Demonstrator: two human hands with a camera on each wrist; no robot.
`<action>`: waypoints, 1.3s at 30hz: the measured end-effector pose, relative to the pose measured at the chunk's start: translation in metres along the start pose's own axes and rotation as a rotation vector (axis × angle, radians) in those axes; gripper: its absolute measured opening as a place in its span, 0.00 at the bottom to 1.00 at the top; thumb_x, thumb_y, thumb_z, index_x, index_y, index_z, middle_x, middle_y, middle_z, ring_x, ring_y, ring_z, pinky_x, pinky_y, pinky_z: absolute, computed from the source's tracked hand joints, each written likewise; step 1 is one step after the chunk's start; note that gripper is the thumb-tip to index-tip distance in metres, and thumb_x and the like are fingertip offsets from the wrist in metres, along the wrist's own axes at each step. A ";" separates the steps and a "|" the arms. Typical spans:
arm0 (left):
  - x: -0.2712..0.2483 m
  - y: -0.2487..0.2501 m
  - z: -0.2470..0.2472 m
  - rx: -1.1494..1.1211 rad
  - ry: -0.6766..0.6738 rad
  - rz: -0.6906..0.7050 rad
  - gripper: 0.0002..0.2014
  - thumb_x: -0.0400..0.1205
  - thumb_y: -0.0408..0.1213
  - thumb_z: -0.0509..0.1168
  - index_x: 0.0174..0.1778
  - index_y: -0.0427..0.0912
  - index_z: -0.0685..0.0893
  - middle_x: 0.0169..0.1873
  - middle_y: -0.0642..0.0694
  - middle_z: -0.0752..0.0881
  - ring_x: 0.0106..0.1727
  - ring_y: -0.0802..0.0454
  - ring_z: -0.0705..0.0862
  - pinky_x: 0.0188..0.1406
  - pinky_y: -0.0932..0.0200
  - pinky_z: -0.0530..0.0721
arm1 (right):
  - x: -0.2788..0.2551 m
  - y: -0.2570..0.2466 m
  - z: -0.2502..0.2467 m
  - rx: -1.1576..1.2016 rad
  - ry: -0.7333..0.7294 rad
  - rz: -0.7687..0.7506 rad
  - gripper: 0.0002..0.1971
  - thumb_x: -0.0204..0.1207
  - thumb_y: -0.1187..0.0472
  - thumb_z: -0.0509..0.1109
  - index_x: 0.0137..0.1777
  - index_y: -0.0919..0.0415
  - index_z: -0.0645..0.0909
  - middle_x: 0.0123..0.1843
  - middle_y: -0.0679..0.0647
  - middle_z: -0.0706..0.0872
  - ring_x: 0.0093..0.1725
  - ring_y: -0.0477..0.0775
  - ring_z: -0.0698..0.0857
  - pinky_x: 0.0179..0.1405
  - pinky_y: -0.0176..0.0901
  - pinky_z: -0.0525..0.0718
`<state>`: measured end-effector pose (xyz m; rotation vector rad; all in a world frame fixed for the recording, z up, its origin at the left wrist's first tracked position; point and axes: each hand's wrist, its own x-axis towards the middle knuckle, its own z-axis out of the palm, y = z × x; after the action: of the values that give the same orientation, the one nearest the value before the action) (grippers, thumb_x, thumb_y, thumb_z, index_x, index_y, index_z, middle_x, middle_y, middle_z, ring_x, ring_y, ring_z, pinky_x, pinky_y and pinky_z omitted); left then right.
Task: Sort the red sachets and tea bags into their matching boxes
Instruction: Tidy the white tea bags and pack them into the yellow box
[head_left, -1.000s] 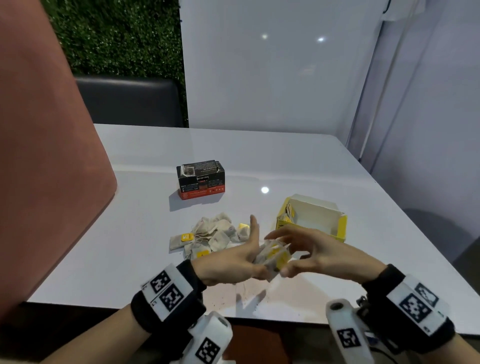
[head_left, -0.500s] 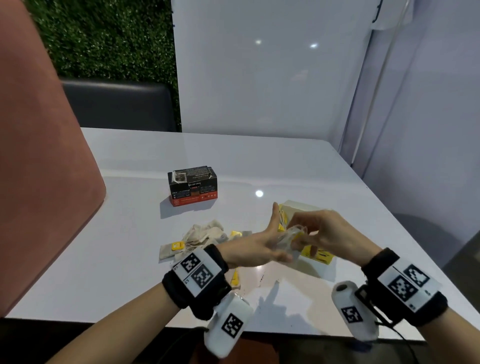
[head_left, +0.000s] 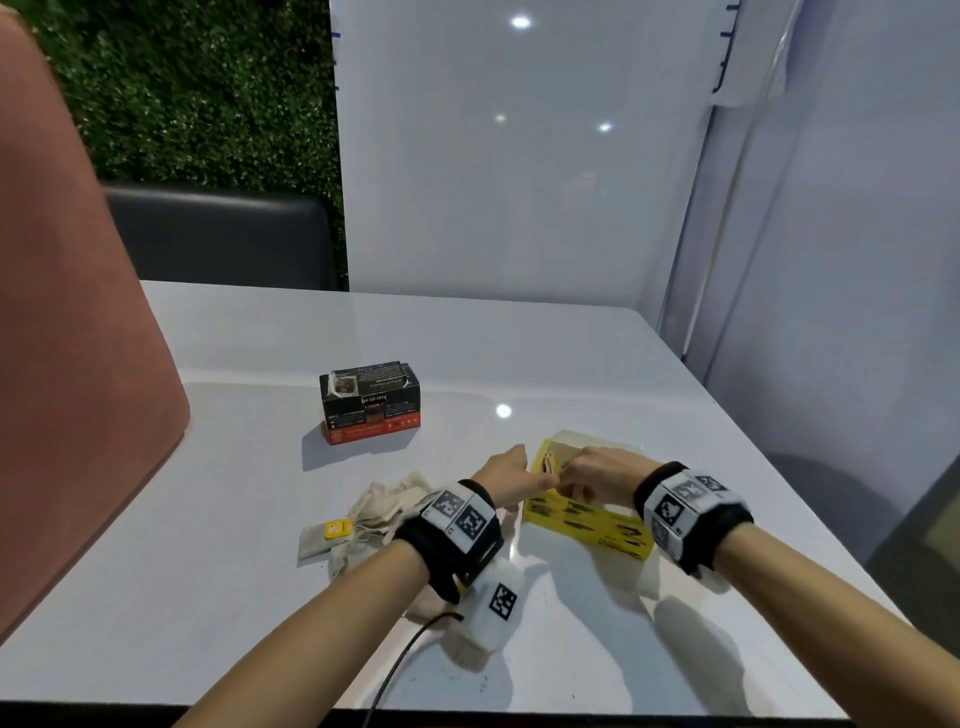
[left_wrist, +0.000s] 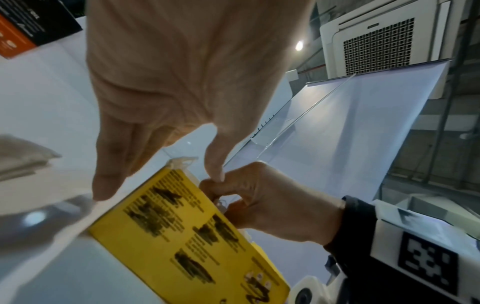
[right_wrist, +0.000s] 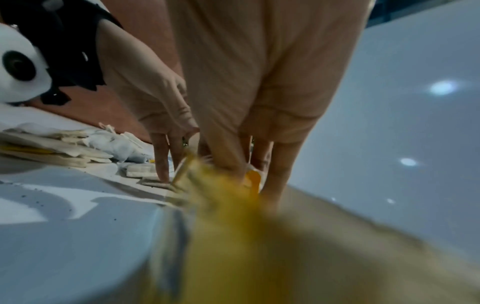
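An open yellow box (head_left: 587, 522) lies on the white table (head_left: 260, 467) in front of me. My right hand (head_left: 592, 475) reaches into its open top, its curled fingers (left_wrist: 259, 197) pinching a bunch of tea bags (right_wrist: 253, 181) with one yellow tag showing. My left hand (head_left: 506, 467) stands at the box's left end. Its straight fingers (left_wrist: 109, 164) point down to the table and its thumb touches the right hand's knuckle. More tea bags (head_left: 363, 519) lie in a loose pile to the left. Farther back stands the black and red box (head_left: 370, 402).
A reddish chair back (head_left: 78, 338) rises at the table's left edge, and a dark seat (head_left: 218, 239) sits behind the table. White panels (head_left: 519, 182) wall off the back and right. A cable (head_left: 400, 660) hangs from my left wrist over the front edge.
Both hands have moved forward from near the table's front to the yellow box. The right hand has taken the bunch of tea bags from the left palm and lowered it into the box.
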<state>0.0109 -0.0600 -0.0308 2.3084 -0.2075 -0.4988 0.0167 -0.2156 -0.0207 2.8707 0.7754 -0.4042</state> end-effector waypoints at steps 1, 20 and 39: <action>0.003 0.000 0.001 0.012 0.008 -0.010 0.32 0.82 0.48 0.62 0.78 0.35 0.61 0.73 0.35 0.71 0.71 0.40 0.74 0.63 0.52 0.76 | 0.004 -0.001 0.003 0.038 0.006 0.013 0.12 0.77 0.68 0.64 0.57 0.61 0.83 0.49 0.59 0.85 0.48 0.59 0.83 0.44 0.46 0.79; 0.021 -0.014 0.010 -0.150 0.123 -0.040 0.06 0.79 0.28 0.54 0.46 0.32 0.74 0.55 0.30 0.82 0.55 0.32 0.85 0.56 0.43 0.84 | -0.003 0.002 0.027 0.370 0.229 0.252 0.14 0.75 0.69 0.64 0.57 0.57 0.84 0.51 0.56 0.88 0.53 0.59 0.84 0.50 0.44 0.79; -0.061 -0.077 -0.091 -0.114 0.067 0.112 0.15 0.83 0.28 0.59 0.65 0.37 0.77 0.53 0.41 0.87 0.47 0.51 0.85 0.41 0.62 0.81 | -0.028 -0.012 0.006 0.421 0.367 0.251 0.19 0.74 0.79 0.63 0.62 0.62 0.80 0.57 0.58 0.84 0.51 0.55 0.83 0.49 0.42 0.83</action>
<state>-0.0072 0.0713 -0.0091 2.1845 -0.2670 -0.3674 -0.0138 -0.2195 -0.0195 3.4416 0.3965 -0.0024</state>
